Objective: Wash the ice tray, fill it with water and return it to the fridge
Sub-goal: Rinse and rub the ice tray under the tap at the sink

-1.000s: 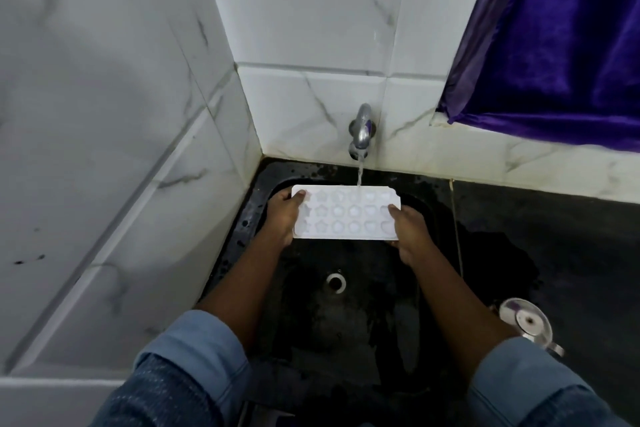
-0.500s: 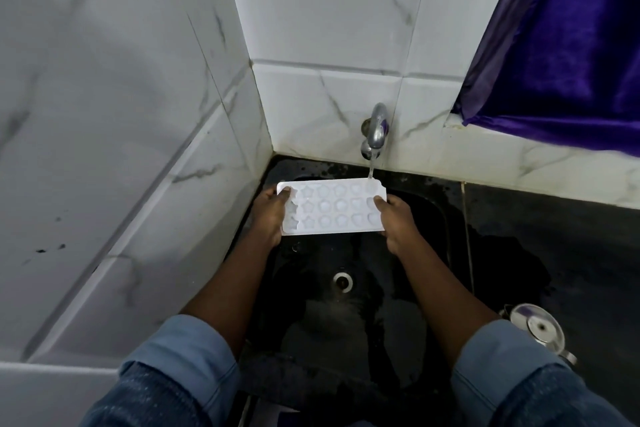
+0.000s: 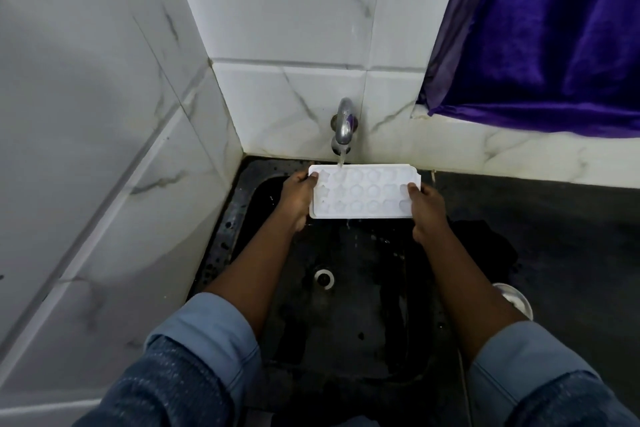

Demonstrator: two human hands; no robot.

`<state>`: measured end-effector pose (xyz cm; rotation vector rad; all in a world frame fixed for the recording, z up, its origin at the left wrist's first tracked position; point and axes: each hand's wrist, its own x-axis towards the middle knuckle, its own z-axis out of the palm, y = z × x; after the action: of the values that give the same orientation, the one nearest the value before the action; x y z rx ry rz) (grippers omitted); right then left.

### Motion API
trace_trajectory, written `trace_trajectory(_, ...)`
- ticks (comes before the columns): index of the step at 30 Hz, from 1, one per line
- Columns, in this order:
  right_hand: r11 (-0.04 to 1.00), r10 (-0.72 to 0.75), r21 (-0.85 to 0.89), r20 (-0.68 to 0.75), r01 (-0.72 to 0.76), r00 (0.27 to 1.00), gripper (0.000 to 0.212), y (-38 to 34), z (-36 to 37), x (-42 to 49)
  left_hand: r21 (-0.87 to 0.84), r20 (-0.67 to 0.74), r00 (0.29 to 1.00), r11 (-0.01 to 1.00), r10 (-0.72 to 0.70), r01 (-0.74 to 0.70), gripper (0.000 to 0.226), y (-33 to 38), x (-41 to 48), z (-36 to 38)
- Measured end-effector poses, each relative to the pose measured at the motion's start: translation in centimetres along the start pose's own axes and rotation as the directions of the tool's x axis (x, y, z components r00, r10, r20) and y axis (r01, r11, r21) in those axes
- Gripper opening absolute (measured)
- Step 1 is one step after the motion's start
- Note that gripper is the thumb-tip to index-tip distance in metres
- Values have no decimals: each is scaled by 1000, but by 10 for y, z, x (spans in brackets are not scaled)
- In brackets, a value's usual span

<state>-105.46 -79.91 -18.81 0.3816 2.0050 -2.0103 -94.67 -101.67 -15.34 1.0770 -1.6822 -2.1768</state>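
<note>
A white ice tray with shaped cells is held level over the black sink, cells facing up. My left hand grips its left end and my right hand grips its right end. A metal tap on the back wall runs a thin stream of water onto the tray's far left cells. Water drips off the tray into the basin.
White marble tiles close in on the left and behind. The sink drain lies in the basin middle. A dark wet counter extends right, with a small steel vessel near my right forearm. A purple curtain hangs at upper right.
The tray has shifted to the right under the tap, so the stream now lands near its left end instead of its right end. Both hands kept their grip.
</note>
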Motion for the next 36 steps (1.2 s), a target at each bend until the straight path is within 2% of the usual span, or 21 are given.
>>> trace_trajectory(4, 1000, -3, 10, -13, 3, 1000, 22, -1, -2, 1, 3, 13, 1000, 1000, -5, 5, 30, 5, 0, 2)
trace_trajectory(7, 1000, -1, 1, 8, 1, 1000, 21, 4, 11, -4, 23, -30, 1000, 1000, 1, 0, 32, 6, 1, -11)
trace_trajectory(16, 992, -18, -119, 261, 51, 965, 29, 13, 77, -30, -51, -231, 971, 996, 54, -68, 24, 13, 2, -88)
trace_trajectory(20, 986, -19, -151, 311, 69, 950, 27, 15, 95, -38, -54, -277, 959, 995, 62, -80, 35, 14, -1, -112)
trace_trajectory(26, 990, -27, -117, 359, 74, 933, 24, 6, 104, -42, -57, -354, 933, 994, 72, -98, 23, 16, -3, -119)
trace_trajectory(31, 984, -31, -155, 334, 88, 942, 25, -3, 97, -36, -15, -358, 926, 991, 119, -133, 29, 15, -3, -108)
trace_trajectory(36, 972, -58, -205, 267, 116, 962, 28, -4, 71, -30, 25, -241, 955, 985, 171, -170, 25, 12, -5, -77)
